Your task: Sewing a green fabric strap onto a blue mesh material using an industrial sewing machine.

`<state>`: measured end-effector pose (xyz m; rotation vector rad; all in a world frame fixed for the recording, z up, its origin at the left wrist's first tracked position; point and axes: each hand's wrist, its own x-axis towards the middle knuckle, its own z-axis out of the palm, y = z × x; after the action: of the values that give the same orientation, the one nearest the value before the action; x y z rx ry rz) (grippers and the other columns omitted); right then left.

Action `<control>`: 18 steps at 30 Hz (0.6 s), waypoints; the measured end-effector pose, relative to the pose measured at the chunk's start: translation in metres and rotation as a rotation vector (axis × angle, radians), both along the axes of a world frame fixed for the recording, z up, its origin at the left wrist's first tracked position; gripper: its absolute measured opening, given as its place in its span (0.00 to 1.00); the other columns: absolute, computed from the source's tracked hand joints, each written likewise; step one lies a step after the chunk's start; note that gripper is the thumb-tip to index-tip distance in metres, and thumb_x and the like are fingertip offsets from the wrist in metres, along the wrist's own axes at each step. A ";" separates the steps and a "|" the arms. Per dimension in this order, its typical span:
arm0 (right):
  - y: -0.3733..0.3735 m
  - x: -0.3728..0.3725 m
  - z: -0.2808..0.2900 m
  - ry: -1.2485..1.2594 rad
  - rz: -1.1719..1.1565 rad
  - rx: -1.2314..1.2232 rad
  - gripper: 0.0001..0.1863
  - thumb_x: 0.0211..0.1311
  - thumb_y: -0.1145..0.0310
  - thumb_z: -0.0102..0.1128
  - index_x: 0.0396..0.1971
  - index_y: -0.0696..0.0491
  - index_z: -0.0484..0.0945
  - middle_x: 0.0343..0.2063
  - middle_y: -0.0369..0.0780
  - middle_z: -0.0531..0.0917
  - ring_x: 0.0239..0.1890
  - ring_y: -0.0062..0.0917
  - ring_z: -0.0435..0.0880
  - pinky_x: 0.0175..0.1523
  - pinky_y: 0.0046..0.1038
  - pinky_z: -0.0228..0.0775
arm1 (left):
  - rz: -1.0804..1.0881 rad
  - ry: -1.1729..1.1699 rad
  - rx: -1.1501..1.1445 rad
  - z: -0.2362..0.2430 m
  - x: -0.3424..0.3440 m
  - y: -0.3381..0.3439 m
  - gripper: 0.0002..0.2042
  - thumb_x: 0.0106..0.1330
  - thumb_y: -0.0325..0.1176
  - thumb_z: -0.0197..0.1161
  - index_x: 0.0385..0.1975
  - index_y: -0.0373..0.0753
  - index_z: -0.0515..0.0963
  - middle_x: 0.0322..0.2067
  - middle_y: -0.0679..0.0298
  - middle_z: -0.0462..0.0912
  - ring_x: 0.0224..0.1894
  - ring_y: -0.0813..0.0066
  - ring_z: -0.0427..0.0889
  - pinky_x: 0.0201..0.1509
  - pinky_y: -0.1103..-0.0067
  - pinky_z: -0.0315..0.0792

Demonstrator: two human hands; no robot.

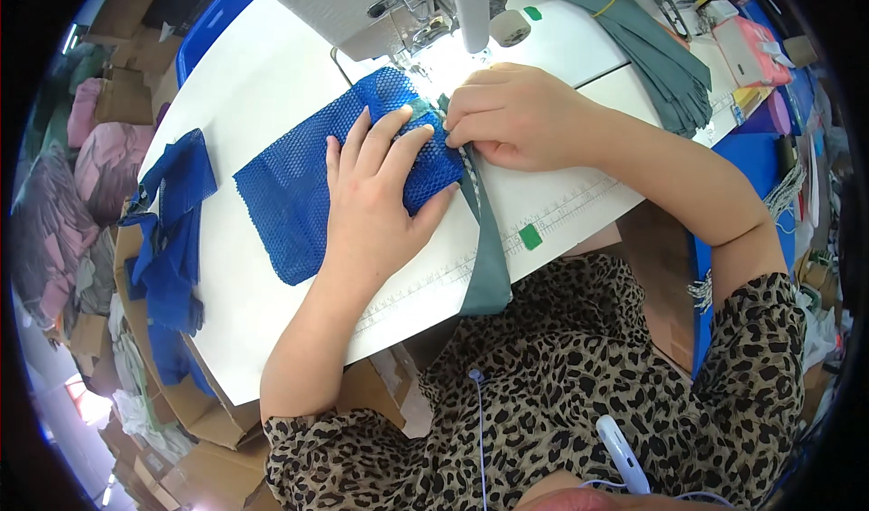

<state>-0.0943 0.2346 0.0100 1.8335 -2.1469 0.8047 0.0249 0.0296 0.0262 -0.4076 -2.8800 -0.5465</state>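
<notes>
A piece of blue mesh fabric (pixel 288 178) lies on the white sewing table under my left hand (pixel 373 181), whose fingers are spread flat over it. Along the mesh's right side runs a grey-green fabric strip (pixel 489 262), its tail hanging down to the table's front edge. My right hand (pixel 511 117) pinches the strip and the mesh edge together close to the needle area, fingers closed. Just beyond both hands stands the sewing machine (pixel 362 9), its lamp lighting the presser foot (pixel 407 58). Glare hides the exact spot under the needle.
More blue mesh pieces (pixel 176 212) hang over the table's left edge. A bundle of grey-green strips (pixel 634 49) lies at the far right, near thread snips (pixel 670 13) and a pink box (pixel 751 49). Cardboard boxes (pixel 217 470) stand below at the left.
</notes>
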 end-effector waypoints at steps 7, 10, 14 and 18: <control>0.000 -0.001 -0.001 0.004 -0.004 0.000 0.08 0.48 0.75 0.66 0.31 0.50 0.82 0.36 0.33 0.82 0.43 0.28 0.82 0.47 0.31 0.75 | -0.020 0.015 -0.029 -0.002 -0.002 -0.002 0.26 0.54 0.40 0.73 0.56 0.46 0.77 0.62 0.58 0.70 0.70 0.45 0.61 0.70 0.41 0.50; -0.001 -0.001 -0.002 0.002 0.004 -0.006 0.08 0.49 0.75 0.65 0.31 0.50 0.82 0.36 0.33 0.82 0.43 0.27 0.82 0.47 0.31 0.75 | -0.018 0.028 -0.058 -0.001 -0.002 -0.002 0.26 0.55 0.40 0.73 0.56 0.46 0.77 0.62 0.58 0.70 0.70 0.45 0.61 0.69 0.41 0.52; -0.001 -0.002 -0.003 0.019 -0.008 0.014 0.08 0.49 0.75 0.65 0.31 0.49 0.82 0.36 0.32 0.82 0.43 0.27 0.82 0.47 0.31 0.74 | -0.060 0.022 -0.076 -0.002 -0.005 -0.005 0.26 0.56 0.41 0.72 0.56 0.45 0.76 0.62 0.58 0.70 0.69 0.43 0.61 0.68 0.39 0.53; -0.001 -0.001 -0.004 0.011 -0.009 0.021 0.08 0.49 0.75 0.65 0.31 0.49 0.82 0.36 0.32 0.82 0.42 0.27 0.82 0.47 0.32 0.74 | -0.089 0.040 -0.083 -0.004 -0.005 -0.006 0.26 0.56 0.42 0.72 0.56 0.44 0.76 0.62 0.57 0.70 0.69 0.42 0.61 0.67 0.38 0.52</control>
<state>-0.0952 0.2339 0.0063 1.8322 -2.1631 0.7709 0.0197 0.0233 0.0225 -0.5557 -2.8644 -0.4287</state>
